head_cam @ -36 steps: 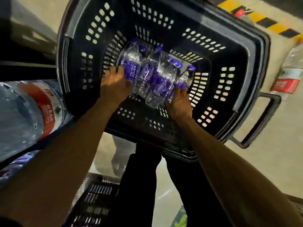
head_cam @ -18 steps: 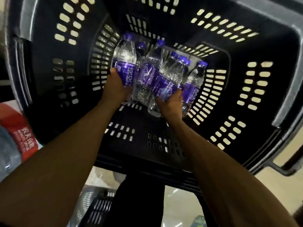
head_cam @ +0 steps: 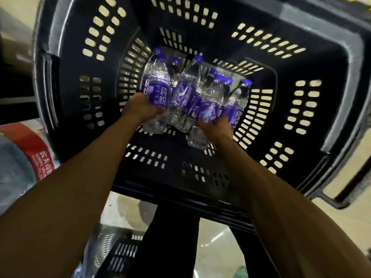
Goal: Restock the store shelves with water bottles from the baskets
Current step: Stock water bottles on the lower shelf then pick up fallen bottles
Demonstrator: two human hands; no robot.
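Observation:
A black perforated shopping basket (head_cam: 200,173) fills the view below me. Inside it is a cluster of several small water bottles (head_cam: 186,95) with purple labels and blue caps. My left hand (head_cam: 140,107) grips the leftmost bottles (head_cam: 157,87) around their labels. My right hand (head_cam: 215,127) grips bottles at the right of the cluster, near a purple-labelled one (head_cam: 208,111). Both arms reach down into the basket. Part of the bottles' bases is hidden behind my hands.
A large water jug with a red label (head_cam: 26,155) lies at the left edge. A second black basket (head_cam: 118,255) lies below, by my dark trouser legs (head_cam: 170,247). The basket's handle (head_cam: 337,201) sticks out at the right over pale floor.
The view has moved closer over the basket. Both hands have closed round the bottles and lifted the cluster slightly off the basket floor.

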